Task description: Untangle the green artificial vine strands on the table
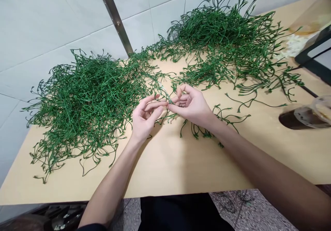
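My right hand (pixel 192 105) is closed in a pinch over the bench, thumb against fingers, on a thin green plastic stem (pixel 168 97) with a whitish stretch near its upper end. From the other side my left hand (pixel 147 115) reaches in with fingers partly stretched and apart, a fingertip meeting the stem's lower end. Exactly how that end sits between the fingertips is hidden. A big tangled pile of green plastic stems (pixel 88 96) lies beside my left hand. Beyond my right hand is another heap of stems (pixel 219 34), with a few loose stems (pixel 201 131) beneath the wrist.
The wooden tabletop (pixel 155 169) meets a tiled wall (pixel 64 17) with a metal strip (pixel 115 18). At right stand a plastic cup of dark drink (pixel 305 117) and a dark-framed object (pixel 315 60). White pieces (pixel 296 44) lie behind.
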Demonstrator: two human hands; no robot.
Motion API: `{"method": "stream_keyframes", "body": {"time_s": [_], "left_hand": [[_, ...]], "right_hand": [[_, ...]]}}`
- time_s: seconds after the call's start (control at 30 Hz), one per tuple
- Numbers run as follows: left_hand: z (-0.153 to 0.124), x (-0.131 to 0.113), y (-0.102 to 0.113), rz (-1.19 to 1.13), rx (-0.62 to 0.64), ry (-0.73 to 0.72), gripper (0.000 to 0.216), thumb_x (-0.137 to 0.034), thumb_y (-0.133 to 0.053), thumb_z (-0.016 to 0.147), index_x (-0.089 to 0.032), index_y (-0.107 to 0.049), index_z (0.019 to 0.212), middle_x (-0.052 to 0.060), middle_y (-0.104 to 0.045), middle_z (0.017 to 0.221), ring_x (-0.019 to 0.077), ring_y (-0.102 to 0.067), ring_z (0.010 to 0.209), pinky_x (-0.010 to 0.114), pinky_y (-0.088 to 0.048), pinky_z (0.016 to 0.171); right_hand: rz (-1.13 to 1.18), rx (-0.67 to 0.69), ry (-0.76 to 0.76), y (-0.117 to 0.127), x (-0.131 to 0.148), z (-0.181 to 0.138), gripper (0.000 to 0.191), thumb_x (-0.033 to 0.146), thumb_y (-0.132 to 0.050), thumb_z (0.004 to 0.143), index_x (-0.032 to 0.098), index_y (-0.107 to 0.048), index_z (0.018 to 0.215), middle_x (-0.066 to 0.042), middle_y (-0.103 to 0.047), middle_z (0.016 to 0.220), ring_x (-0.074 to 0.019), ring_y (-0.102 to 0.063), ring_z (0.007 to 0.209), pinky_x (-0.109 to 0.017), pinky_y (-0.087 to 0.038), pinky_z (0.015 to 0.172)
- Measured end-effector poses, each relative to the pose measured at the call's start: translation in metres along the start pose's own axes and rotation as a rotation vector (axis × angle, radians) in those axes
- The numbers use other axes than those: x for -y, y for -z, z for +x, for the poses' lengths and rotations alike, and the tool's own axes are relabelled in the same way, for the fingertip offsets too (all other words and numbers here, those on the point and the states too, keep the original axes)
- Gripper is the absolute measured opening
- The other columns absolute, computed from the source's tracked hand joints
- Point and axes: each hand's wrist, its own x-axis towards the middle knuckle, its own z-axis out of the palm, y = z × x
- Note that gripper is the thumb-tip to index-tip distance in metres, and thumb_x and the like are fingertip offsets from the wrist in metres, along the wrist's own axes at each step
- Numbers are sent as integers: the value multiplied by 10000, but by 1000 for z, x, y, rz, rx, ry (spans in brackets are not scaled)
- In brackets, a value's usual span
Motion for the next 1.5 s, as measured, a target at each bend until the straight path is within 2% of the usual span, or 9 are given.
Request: {"method": "stream_keyframes", "body": {"time_s": [0.23,0.43,0.63,0.77,0.93,1.07,1.17,1.33,1.5], "left_hand": [[-1,5,-1,118,32,-13,608,-279,-720,846,-262,-418,1374,80,-742,1095,194,-716,1019,318,-575,886],[-3,10,2,393,51,-126,517,-213,-645,879,-252,-400,1333,45,-725,1018,165,-702,950,361,-551,929],[-4,5,3,613,52,-194,385,-142,-583,880,-229,-437,1226,3,-677,878,125,-640,775,290,-521,764],[-4,3,2,677,43,-232,315,-159,-571,888,-217,-454,1175,15,-642,889,136,-607,803,300,-499,770],[-2,2,3,684,-153,-406,91,-169,-535,928,-205,-550,1010,43,-611,958,155,-580,882,309,-490,786],[1,0,3,511,-426,-517,62,-161,-522,944,-213,-548,965,26,-559,928,137,-572,845,293,-493,746],[2,-2,0,467,-552,-597,69,-178,-547,932,-223,-495,927,14,-524,903,126,-553,802,279,-498,703],[7,-7,0,480,-653,-600,101,-251,-513,952,-235,-421,913,11,-487,890,131,-556,816,292,-533,722],[7,-6,9,511,-622,-429,177,-170,-544,908,-235,-490,1063,46,-574,1095,171,-586,1076,357,-478,961]], "right_hand": [[-29,14,-8,0,-2,0,490,229,-838,583,237,-395,791,72,-631,636,-91,-591,544,-217,-459,548],[-35,36,-8,0,-1,-2,486,271,-841,602,242,-394,792,52,-651,658,-114,-627,575,-229,-473,549],[-35,19,38,-1,-1,-3,487,293,-849,602,239,-395,771,45,-639,687,-95,-589,563,-220,-454,533],[-44,-43,91,0,-6,-1,461,232,-837,618,233,-399,758,34,-654,736,-81,-571,581,-217,-456,565],[-98,-82,142,2,-10,2,380,264,-817,657,225,-455,766,32,-624,719,-115,-603,650,-262,-495,651],[-153,-60,161,2,-9,2,299,302,-795,689,213,-532,799,17,-625,724,-139,-613,693,-295,-515,698],[-188,-29,169,1,-10,1,231,287,-765,717,203,-575,817,-4,-649,760,-151,-624,725,-307,-520,716],[-282,-12,167,3,-16,2,134,235,-715,745,187,-653,854,-32,-670,792,-159,-624,728,-303,-522,671],[-247,-43,172,3,-18,3,137,242,-727,735,178,-687,849,-48,-697,801,-178,-655,754,-330,-556,722]]}}
